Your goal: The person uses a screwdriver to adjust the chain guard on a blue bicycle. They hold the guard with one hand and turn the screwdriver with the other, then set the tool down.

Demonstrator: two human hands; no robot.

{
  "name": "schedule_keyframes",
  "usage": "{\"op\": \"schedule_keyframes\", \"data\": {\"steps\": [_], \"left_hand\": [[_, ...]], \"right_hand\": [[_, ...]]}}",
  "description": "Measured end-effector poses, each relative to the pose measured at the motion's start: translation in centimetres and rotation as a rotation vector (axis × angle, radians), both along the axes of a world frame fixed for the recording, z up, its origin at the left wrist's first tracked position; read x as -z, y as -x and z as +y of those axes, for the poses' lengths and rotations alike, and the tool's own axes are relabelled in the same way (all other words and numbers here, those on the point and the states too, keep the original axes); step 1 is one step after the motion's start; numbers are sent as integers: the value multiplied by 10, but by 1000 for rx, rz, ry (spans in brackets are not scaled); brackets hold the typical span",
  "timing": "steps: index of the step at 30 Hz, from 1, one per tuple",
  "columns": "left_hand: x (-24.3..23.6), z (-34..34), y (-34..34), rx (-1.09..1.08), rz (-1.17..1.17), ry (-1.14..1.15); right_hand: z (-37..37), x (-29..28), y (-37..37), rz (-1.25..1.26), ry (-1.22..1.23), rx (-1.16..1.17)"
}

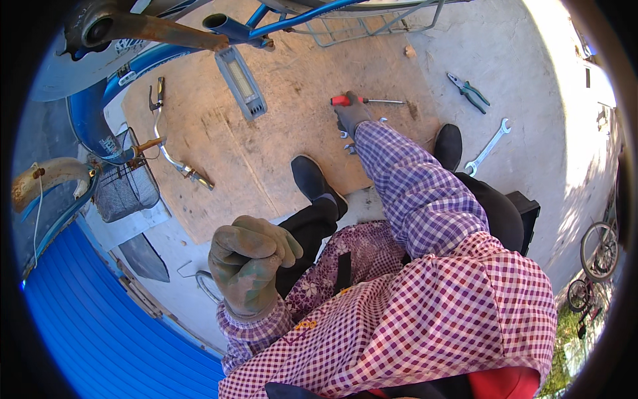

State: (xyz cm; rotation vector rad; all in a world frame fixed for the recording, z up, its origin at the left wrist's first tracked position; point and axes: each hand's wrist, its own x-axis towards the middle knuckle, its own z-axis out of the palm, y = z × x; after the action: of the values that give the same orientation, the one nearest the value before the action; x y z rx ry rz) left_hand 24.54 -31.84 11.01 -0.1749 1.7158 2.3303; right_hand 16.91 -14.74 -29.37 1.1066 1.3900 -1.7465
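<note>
My right hand (352, 116), in a grey work glove, reaches down to the wooden board and has its fingers round the red handle of a screwdriver (385, 102). The screwdriver's shaft points to the right. Beside and partly under this hand lie small wrenches (350, 148); the hand and sleeve hide part of them. My left hand (249, 263), in a worn grey-green glove, is raised near my lap with its fingers curled closed. Whatever it may hold is hidden inside the fist.
A wooden board (279, 146) covers the ground. Pliers (469, 92) and a long wrench (488, 147) lie to its right. A handlebar (169, 146), a wire basket (126, 186), a grey lamp-like panel (240, 83) and a blue bicycle frame (226, 28) occupy the left and far side.
</note>
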Motion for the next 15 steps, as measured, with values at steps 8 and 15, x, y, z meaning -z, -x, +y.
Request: {"op": "schedule_keyframes", "data": {"steps": [8, 15], "left_hand": [[4, 3, 3, -24, -57, -22], [2, -7, -5, -40, 29, -44]], "right_hand": [[-12, 5, -3, 27, -529, -150], [-3, -76, -35, 141, -420, -74]]}}
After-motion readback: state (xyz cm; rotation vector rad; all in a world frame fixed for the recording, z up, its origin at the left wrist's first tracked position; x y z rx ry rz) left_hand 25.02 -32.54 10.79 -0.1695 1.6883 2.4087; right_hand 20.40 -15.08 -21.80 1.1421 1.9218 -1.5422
